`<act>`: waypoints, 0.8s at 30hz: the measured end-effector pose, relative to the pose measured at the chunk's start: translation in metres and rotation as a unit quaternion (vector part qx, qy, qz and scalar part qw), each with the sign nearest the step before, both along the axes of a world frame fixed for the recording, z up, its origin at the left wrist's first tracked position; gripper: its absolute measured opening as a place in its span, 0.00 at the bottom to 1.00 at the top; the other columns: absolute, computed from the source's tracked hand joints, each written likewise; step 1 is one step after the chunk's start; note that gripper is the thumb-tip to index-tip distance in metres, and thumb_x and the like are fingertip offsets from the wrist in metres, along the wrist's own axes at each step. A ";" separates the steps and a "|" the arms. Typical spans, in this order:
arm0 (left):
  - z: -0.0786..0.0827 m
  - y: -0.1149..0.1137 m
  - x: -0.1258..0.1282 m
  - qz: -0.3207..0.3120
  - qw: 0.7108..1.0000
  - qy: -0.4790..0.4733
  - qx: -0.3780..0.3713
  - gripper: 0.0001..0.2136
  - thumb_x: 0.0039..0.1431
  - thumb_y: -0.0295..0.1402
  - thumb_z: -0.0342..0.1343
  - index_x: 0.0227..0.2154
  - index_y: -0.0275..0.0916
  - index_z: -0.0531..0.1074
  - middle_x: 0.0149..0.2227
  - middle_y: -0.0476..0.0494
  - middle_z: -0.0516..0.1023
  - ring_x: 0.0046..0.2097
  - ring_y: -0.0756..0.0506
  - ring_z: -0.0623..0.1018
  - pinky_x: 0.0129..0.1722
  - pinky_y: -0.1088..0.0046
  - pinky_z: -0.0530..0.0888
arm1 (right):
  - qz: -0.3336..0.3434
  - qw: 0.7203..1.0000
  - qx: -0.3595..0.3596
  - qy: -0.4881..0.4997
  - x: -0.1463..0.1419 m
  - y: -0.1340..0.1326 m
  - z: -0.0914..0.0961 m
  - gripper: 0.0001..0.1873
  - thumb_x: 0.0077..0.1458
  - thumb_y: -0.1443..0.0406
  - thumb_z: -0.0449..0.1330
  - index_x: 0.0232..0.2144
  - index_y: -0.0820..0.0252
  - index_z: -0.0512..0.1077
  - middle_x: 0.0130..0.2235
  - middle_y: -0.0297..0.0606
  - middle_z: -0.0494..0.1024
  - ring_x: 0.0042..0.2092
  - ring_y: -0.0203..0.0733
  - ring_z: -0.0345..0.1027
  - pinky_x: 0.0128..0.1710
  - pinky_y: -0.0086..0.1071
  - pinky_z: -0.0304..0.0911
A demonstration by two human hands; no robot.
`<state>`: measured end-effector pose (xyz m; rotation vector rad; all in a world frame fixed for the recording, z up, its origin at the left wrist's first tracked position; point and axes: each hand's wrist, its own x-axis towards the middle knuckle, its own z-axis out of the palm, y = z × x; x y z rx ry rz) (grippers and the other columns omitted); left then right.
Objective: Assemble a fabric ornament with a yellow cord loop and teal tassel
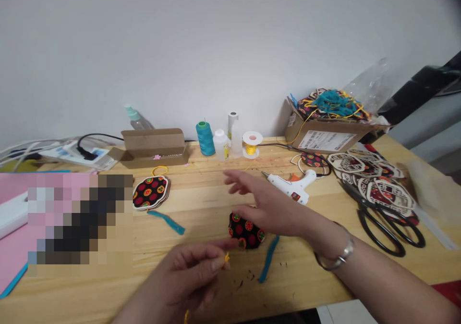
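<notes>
Yellow string [226, 257] is only a tiny bit, and it is near the front edge of the table [201, 204], in the middle. The left hand [187, 276] holds it. The thumb and first finger are squeezed shut on it, and just the end pokes out. I think the pinch is tight because the yellow string is so thin that it could slip away. The other fingers are curled under.

The right hand [270, 204] comes in from the right. It is open, with the fingers spread and pointing left, and it holds nothing. It is over a black cloth piece [248, 235] with bright dots, just past the left hand. I cannot tell if the palm rests on the cloth or floats above it. A bracelet [336, 259] is on that wrist.

A blue strip [268, 259] lies just right of the cloth piece. A second blue strip [167, 220] lies to the left. A stack of dotted pieces [150, 192] sits farther left. A white glue gun [291, 187] lies just beyond the right hand, close by, so it seems easy to grab. Black scissors [385, 223] lie to the right, well apart. Far back by the wall stand a blue spool [205, 138], white bottles [221, 144] and a yellow reel [251, 146].
</notes>
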<state>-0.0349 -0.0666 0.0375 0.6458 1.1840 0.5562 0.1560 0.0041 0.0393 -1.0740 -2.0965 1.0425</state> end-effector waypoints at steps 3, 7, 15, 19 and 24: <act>0.006 0.018 -0.004 -0.015 0.997 0.043 0.066 0.07 0.46 0.35 0.60 0.22 0.35 0.76 0.45 0.39 0.73 0.18 0.59 0.62 0.18 0.79 0.52 | -0.085 0.995 -0.049 -0.032 0.016 -0.027 0.000 0.24 0.52 0.69 0.53 0.52 0.53 0.58 0.41 0.37 0.72 0.38 0.37 0.66 0.40 0.36 0.63; 0.007 0.047 0.007 -0.085 0.977 0.088 0.176 0.09 0.47 0.34 0.58 0.18 0.36 0.76 0.48 0.36 0.72 0.24 0.51 0.70 0.18 0.78 0.55 | -0.120 0.968 -0.215 0.038 0.028 -0.073 -0.010 0.15 0.55 0.67 0.51 0.46 0.52 0.63 0.42 0.37 0.72 0.39 0.38 0.68 0.36 0.33 0.64; -0.009 0.078 0.030 -0.211 0.925 0.132 0.288 0.08 0.47 0.30 0.54 0.16 0.39 0.74 0.43 0.39 0.76 0.47 0.38 0.72 0.29 0.74 0.66 | -0.167 0.801 -0.475 0.324 0.019 -0.115 -0.012 0.15 0.49 0.63 0.57 0.41 0.56 0.61 0.46 0.40 0.66 0.32 0.36 0.72 0.22 0.24 0.60; -0.014 0.081 0.030 -0.259 0.925 0.138 0.242 0.07 0.46 0.33 0.54 0.21 0.36 0.75 0.51 0.42 0.70 0.33 0.46 0.75 0.25 0.75 0.64 | -0.197 0.741 -0.499 0.404 0.015 -0.119 -0.012 0.17 0.49 0.64 0.58 0.42 0.57 0.62 0.45 0.40 0.67 0.34 0.39 0.72 0.21 0.22 0.58; -0.011 0.074 0.018 -0.223 0.927 0.178 0.244 0.09 0.45 0.36 0.55 0.20 0.36 0.76 0.49 0.43 0.72 0.24 0.52 0.69 0.22 0.76 0.62 | -0.221 0.720 -0.493 0.437 0.012 -0.111 -0.011 0.18 0.47 0.66 0.60 0.42 0.59 0.62 0.50 0.44 0.64 0.35 0.42 0.72 0.21 0.23 0.57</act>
